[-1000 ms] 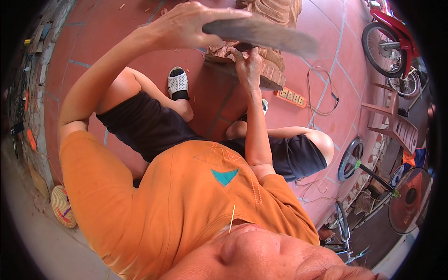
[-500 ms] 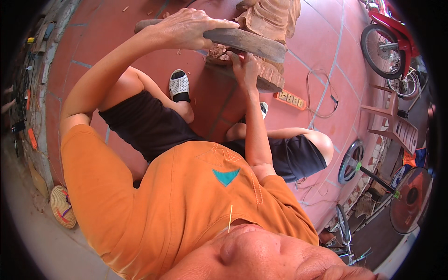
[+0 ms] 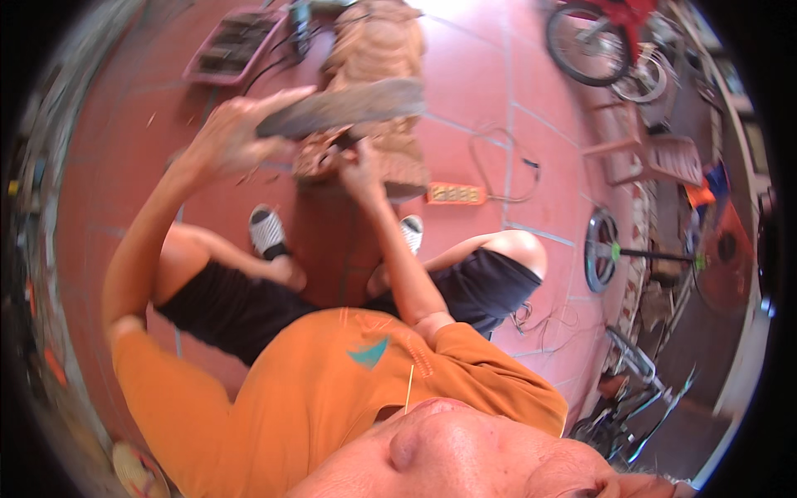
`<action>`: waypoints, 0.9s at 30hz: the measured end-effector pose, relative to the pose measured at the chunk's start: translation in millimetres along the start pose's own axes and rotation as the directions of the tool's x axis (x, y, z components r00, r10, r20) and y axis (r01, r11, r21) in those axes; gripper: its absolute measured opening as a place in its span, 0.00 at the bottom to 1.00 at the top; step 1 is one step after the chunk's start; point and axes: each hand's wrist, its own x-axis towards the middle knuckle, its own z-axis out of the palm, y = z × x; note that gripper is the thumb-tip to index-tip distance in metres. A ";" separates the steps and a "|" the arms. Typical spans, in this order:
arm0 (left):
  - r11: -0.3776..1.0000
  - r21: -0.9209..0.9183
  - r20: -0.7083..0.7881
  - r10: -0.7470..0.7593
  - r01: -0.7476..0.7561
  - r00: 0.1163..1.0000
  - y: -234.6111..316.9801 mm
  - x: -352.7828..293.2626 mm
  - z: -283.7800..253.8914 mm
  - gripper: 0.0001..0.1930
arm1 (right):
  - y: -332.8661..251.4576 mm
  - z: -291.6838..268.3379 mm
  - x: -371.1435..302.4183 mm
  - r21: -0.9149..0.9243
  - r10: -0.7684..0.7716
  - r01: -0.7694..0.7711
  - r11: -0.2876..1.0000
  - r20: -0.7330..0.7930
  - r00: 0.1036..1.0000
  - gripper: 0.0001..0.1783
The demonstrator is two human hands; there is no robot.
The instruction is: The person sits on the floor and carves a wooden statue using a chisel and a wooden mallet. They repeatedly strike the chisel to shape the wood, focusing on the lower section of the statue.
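Note:
Between my feet and beyond them lies a carved brown wooden figure (image 3: 378, 41), with folds cut into its surface and a block-like base toward me. My left hand (image 3: 237, 137) grips a long, flat wooden mallet (image 3: 357, 106), which passes over the carving; its far end is blurred. Below the mallet, my right hand (image 3: 361, 170) is closed against the carving near its base, fingers curled around something dark that I cannot make out. Rough cut wood (image 3: 315, 156) shows just left of those fingers.
An orange power strip (image 3: 457, 194) with a looped cable lies right of the carving. At the upper left are a pink tray (image 3: 193, 75) of dark pieces and a teal tool (image 3: 300, 25). A red motorbike (image 3: 618, 37), chair (image 3: 672, 160) and fan (image 3: 726, 245) stand right.
The view has swung, so the scene sits further left and lower, and the pink tray shows. The mallet now slants up to the right instead of down. My right hand stays at the carving.

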 end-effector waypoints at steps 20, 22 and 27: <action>0.982 -0.172 -0.003 -0.081 0.079 0.997 0.8 1.0 0.5 0.39 | -4.2 -6.2 7.2 0.365 0.096 -0.091 0.927 0.004 0.995 0.17; 0.985 -0.150 -0.008 -0.094 0.091 0.996 -1.3 -0.1 2.9 0.38 | -8.1 -6.9 6.8 0.350 0.096 -0.098 0.932 0.025 0.995 0.16; 0.995 -0.075 -0.022 -0.067 0.066 0.997 -1.6 -2.5 5.8 0.38 | -17.8 -5.6 6.8 0.291 0.044 -0.053 0.955 0.039 0.998 0.16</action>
